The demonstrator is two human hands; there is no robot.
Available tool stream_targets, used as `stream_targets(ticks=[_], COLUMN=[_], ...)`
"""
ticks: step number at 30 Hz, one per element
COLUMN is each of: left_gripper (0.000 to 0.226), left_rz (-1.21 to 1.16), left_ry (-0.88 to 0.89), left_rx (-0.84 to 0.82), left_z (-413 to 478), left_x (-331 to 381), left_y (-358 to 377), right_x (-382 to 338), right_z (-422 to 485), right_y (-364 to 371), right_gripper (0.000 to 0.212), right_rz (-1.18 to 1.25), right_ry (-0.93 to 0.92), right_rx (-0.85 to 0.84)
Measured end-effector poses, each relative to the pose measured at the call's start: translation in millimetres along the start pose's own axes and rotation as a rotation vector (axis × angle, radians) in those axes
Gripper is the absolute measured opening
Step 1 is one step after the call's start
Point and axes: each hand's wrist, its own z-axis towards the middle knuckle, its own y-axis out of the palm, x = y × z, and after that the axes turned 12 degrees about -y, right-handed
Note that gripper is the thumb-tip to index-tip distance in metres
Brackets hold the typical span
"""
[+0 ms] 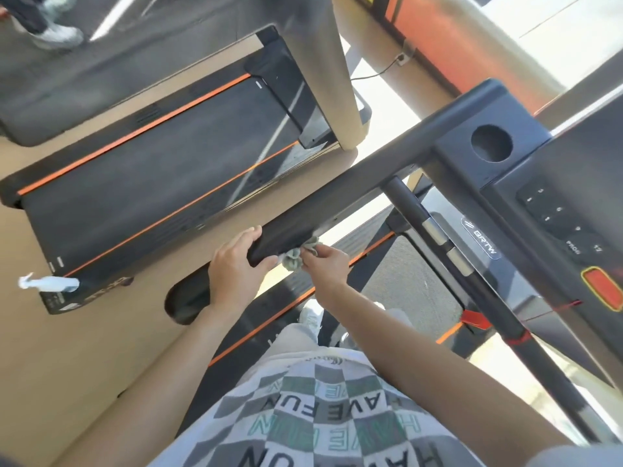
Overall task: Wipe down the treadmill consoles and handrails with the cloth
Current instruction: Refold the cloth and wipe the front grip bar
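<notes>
A black handrail point(340, 193) runs diagonally from the treadmill console point(553, 210) down to its free end in the middle of the head view. My left hand point(232, 267) wraps around that free end from the left. My right hand point(325, 264) holds a crumpled grey-green cloth point(296, 256) pressed against the underside of the rail's end, right beside my left thumb. The console at the right has a round cup hole point(491, 143), number buttons and an orange-red stop button point(603, 288).
A thinner crossbar point(438, 237) with metal sensor grips slants below the console. A second treadmill point(141, 176) with orange stripes lies to the left, with a white spray bottle point(50, 284) on its rear end. Another person's shoes point(54, 33) show at top left. A tan pillar point(320, 62) stands ahead.
</notes>
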Motion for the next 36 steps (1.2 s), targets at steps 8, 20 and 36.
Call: stream_targets(ticks=[8, 20, 36], left_gripper=[0.053, 0.053, 0.042], left_rz=[0.000, 0.017, -0.295], left_ry=[-0.047, -0.042, 0.154], left_rx=[0.027, 0.026, -0.378], left_z=[-2.5, -0.8, -13.1], left_x=[8.5, 5.7, 96.1], left_y=[1.1, 5.2, 22.2], right_x=[-32.1, -28.9, -32.5], right_z=[46.5, 39.6, -1.7], right_y=[-46.6, -44.9, -115.8], right_gripper=[0.007, 0.012, 0.041], right_rz=[0.046, -0.107, -0.113], right_ry=[-0.083, -0.246, -0.526], right_rx=[0.209, 0.199, -0.210])
